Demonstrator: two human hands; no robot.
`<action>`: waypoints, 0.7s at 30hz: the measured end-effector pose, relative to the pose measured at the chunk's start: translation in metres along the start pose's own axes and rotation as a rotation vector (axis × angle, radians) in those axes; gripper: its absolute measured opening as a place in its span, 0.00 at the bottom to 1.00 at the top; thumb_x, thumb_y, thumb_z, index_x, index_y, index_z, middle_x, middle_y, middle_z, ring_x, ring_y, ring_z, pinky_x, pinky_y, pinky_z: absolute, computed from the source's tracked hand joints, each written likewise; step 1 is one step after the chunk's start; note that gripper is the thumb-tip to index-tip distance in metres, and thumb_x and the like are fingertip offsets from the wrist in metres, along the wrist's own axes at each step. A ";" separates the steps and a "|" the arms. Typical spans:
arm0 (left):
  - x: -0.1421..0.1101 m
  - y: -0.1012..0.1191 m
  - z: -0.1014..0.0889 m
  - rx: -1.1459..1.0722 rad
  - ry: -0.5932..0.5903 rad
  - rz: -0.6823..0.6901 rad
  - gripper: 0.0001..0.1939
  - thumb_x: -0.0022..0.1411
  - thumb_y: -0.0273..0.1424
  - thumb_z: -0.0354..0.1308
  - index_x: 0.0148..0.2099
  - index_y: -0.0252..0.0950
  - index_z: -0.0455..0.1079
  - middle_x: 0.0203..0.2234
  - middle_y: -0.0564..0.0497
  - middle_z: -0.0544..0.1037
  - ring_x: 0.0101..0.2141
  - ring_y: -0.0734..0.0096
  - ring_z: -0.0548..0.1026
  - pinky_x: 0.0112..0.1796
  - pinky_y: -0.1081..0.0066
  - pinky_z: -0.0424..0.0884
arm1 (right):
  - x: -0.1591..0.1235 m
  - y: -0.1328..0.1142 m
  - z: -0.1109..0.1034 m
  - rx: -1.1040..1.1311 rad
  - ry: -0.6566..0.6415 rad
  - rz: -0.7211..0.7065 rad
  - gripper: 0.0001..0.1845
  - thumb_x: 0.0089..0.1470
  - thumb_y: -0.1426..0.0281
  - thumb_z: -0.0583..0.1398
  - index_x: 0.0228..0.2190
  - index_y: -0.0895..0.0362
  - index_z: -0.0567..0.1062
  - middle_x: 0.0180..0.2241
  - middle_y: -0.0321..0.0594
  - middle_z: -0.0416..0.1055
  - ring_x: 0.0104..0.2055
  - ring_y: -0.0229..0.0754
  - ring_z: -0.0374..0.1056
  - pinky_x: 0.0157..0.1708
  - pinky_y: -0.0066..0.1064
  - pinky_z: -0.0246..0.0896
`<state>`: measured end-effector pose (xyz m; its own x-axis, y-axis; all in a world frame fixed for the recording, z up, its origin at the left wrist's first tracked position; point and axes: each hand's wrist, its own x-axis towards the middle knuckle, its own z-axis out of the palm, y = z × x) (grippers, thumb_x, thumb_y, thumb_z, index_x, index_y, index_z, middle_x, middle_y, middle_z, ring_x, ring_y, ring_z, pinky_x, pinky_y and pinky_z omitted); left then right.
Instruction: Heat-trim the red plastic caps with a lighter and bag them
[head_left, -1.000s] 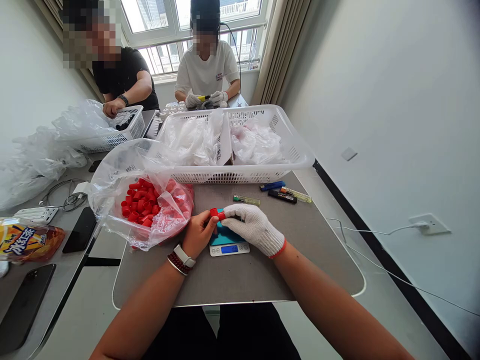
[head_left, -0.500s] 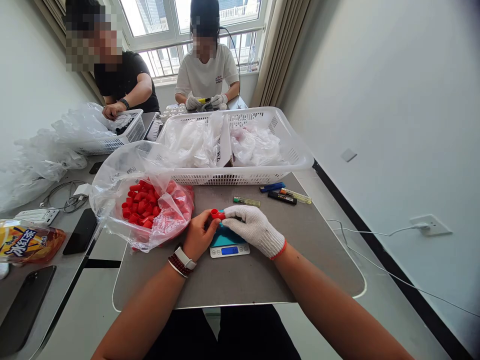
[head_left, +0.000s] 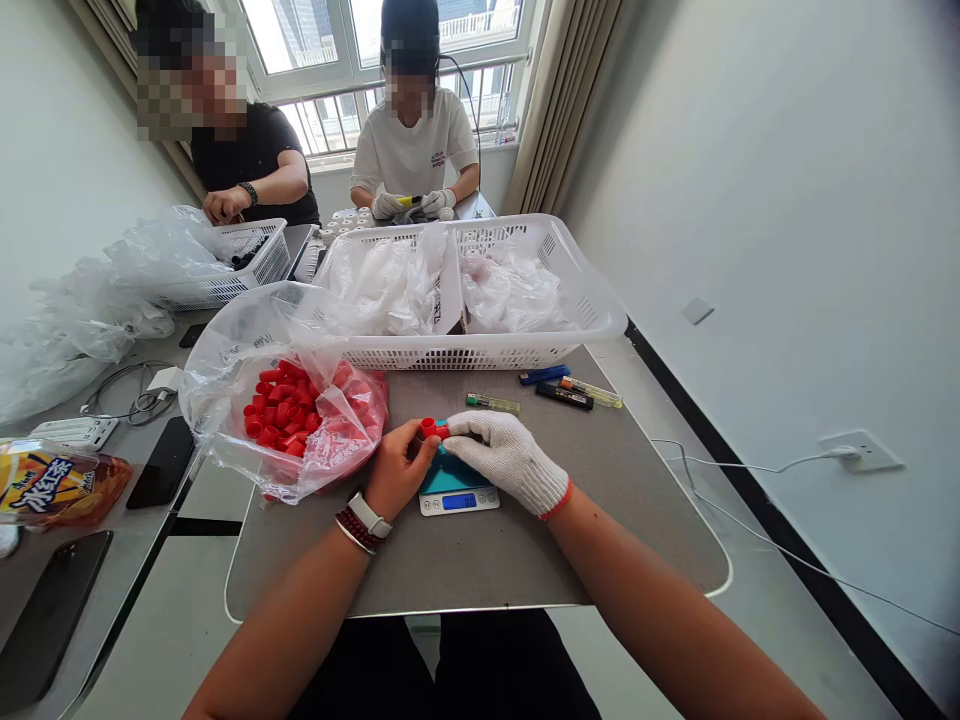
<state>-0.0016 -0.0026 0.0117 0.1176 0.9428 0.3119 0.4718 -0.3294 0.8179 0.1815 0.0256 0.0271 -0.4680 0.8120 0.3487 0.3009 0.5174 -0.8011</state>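
Between the fingers of both hands is a small red plastic pipe fitting (head_left: 433, 429), one round opening facing up. My bare left hand (head_left: 402, 462) pinches it from the left, and my right hand (head_left: 506, 458), in a white knit glove, grips its right side. Below them lies a small digital scale (head_left: 459, 501) with a blue-green top and a lit display; my hands cover part of it. To the left of my left hand, a clear plastic bag (head_left: 217, 390) gapes over a heap of similar red fittings (head_left: 283, 410).
A white basket (head_left: 480, 350) with crumpled plastic bags stands behind. Several pens or markers, including a black one (head_left: 564, 397), lie in front of it. Phones (head_left: 56, 610) and a drink bottle (head_left: 60, 484) are at left. Two people (head_left: 412, 150) work across the table.
My hands and the red fitting stay almost in place. The person at the far left has lifted a hand slightly away from the basket's contents.
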 end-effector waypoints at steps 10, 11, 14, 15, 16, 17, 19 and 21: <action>-0.001 -0.001 0.002 -0.059 0.015 -0.035 0.21 0.64 0.44 0.57 0.50 0.33 0.69 0.31 0.50 0.77 0.26 0.73 0.71 0.29 0.73 0.68 | -0.001 0.004 -0.001 0.019 0.129 0.082 0.07 0.58 0.68 0.60 0.33 0.56 0.79 0.34 0.37 0.79 0.35 0.39 0.73 0.37 0.29 0.67; -0.001 -0.001 0.002 -0.066 0.015 -0.039 0.20 0.65 0.44 0.57 0.49 0.33 0.69 0.31 0.50 0.77 0.26 0.73 0.72 0.29 0.73 0.68 | -0.001 0.004 -0.002 0.017 0.145 0.103 0.07 0.57 0.68 0.60 0.33 0.56 0.79 0.33 0.37 0.78 0.34 0.39 0.73 0.36 0.28 0.66; -0.001 0.000 0.001 -0.073 -0.011 -0.036 0.19 0.68 0.45 0.52 0.46 0.34 0.70 0.30 0.49 0.77 0.28 0.71 0.74 0.30 0.72 0.68 | -0.001 0.003 -0.002 0.016 0.126 0.108 0.07 0.57 0.68 0.60 0.32 0.56 0.79 0.32 0.37 0.78 0.33 0.39 0.72 0.36 0.28 0.66; -0.001 0.001 0.000 -0.072 -0.022 -0.031 0.20 0.68 0.46 0.50 0.44 0.34 0.70 0.29 0.49 0.77 0.27 0.70 0.74 0.30 0.72 0.68 | -0.001 0.002 -0.001 0.020 0.094 0.089 0.08 0.58 0.69 0.60 0.32 0.56 0.79 0.32 0.37 0.78 0.33 0.39 0.72 0.36 0.28 0.66; -0.001 0.001 -0.001 -0.073 -0.032 -0.030 0.20 0.69 0.47 0.49 0.41 0.34 0.70 0.27 0.50 0.77 0.27 0.71 0.73 0.29 0.72 0.67 | -0.001 0.001 -0.001 0.024 0.054 0.066 0.08 0.58 0.69 0.60 0.31 0.56 0.79 0.33 0.37 0.78 0.34 0.39 0.72 0.37 0.28 0.66; -0.001 0.001 -0.001 -0.076 -0.041 -0.035 0.21 0.69 0.47 0.48 0.37 0.35 0.69 0.25 0.50 0.77 0.25 0.71 0.72 0.28 0.72 0.66 | 0.000 0.000 -0.001 0.028 0.014 0.045 0.09 0.58 0.69 0.59 0.31 0.56 0.80 0.33 0.37 0.78 0.34 0.39 0.72 0.37 0.28 0.66; -0.002 0.001 -0.001 -0.091 -0.060 -0.063 0.23 0.69 0.49 0.48 0.31 0.36 0.66 0.21 0.52 0.74 0.22 0.73 0.69 0.26 0.73 0.63 | 0.000 -0.001 -0.001 0.029 -0.037 0.015 0.10 0.59 0.69 0.59 0.30 0.56 0.80 0.32 0.37 0.78 0.33 0.38 0.72 0.37 0.28 0.66; -0.003 0.000 -0.001 -0.121 -0.076 -0.104 0.26 0.69 0.50 0.46 0.27 0.36 0.64 0.18 0.54 0.72 0.20 0.75 0.67 0.24 0.73 0.60 | -0.001 -0.001 -0.001 0.028 -0.035 -0.017 0.10 0.59 0.70 0.60 0.30 0.55 0.81 0.31 0.37 0.78 0.33 0.38 0.73 0.37 0.29 0.67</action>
<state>-0.0029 -0.0056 0.0113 0.1411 0.9718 0.1889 0.3767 -0.2292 0.8975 0.1825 0.0252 0.0279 -0.5017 0.7932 0.3451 0.2696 0.5224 -0.8090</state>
